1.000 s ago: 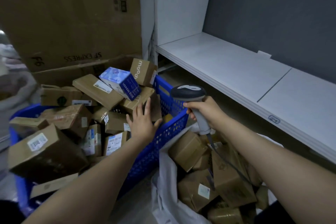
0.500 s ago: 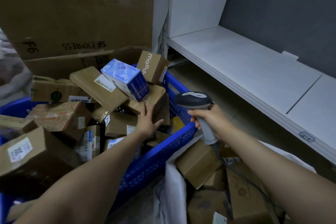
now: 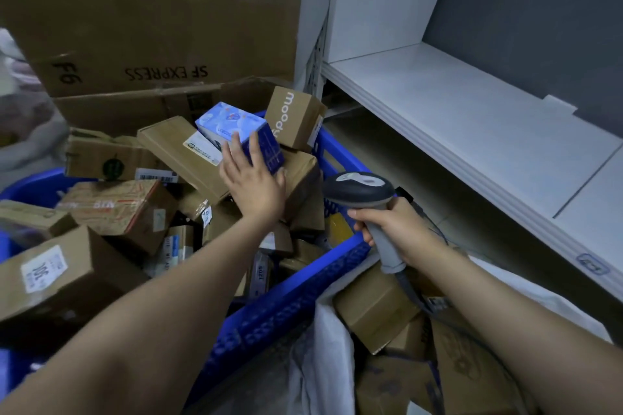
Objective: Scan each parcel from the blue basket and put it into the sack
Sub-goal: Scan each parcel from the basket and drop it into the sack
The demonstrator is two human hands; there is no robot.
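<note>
Left hand (image 3: 253,178) is spread wide, fingers straight and flat against the near face of the blue box (image 3: 232,126); nothing is curled round it yet. Right hand (image 3: 392,229) is wrapped round the handle of the scanner (image 3: 359,186), at 3 o'clock from the left hand.

The blue box sits on top of the heap in the blue basket (image 3: 303,293), at the far right corner, about 12 o'clock from the left hand.

Risks: the pile is heaped above the rim. Lifting this box one-handed could nudge the brown box (image 3: 291,118) touching it at 2 o'clock, which perches at the basket edge and could tip out. A flat-finger hold may slip on the glossy carton. The scanner cable trails down into the sack (image 3: 325,330), so it could snag on the parcels there. No shipping label shows on the visible faces, so it probably needs turning.

Axis: the box is tilted, with its long axis roughly 10 to 4 o'clock and the dark end pointing down toward 4.
</note>
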